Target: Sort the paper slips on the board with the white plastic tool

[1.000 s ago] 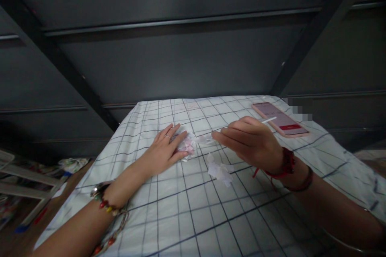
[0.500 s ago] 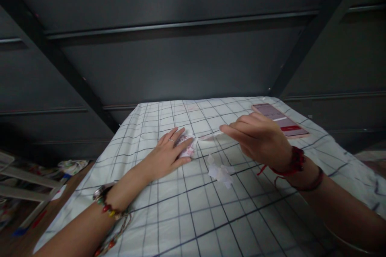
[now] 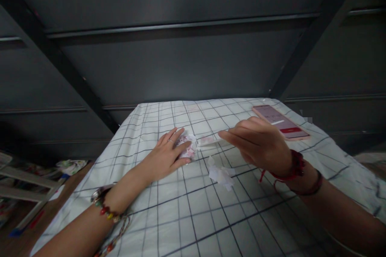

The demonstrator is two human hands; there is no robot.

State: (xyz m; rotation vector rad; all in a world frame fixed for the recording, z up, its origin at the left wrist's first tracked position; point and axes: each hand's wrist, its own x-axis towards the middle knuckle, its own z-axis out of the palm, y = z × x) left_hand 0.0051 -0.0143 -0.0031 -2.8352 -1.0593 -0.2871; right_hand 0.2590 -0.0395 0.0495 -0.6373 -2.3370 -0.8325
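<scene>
My left hand (image 3: 164,152) lies with its fingers spread over a small white item with pink markings (image 3: 189,151), pressing it against the cloth. The fingers cover part of that item, and its kind does not show. A thin whitish strip with a pinkish patch (image 3: 206,139) stretches from near it toward my right hand (image 3: 256,140). The thumb and fingers of that hand are closed on the strip's far end. Whether the strip joins the pink-marked item, I cannot tell. Just below the strip sits a small heap of white paper-like scraps (image 3: 221,174).
A white tablecloth with dark grid lines (image 3: 181,217) covers the table. At the right rear lies a pink-edged phone (image 3: 285,122) with its screen lit. A dark panelled wall (image 3: 181,64) rises behind the table. On the floor at left stands a pale frame (image 3: 27,192).
The strip now shows its pinkish face more fully and sits slightly more level. My right hand has shifted a little downward; my left hand stays almost in place.
</scene>
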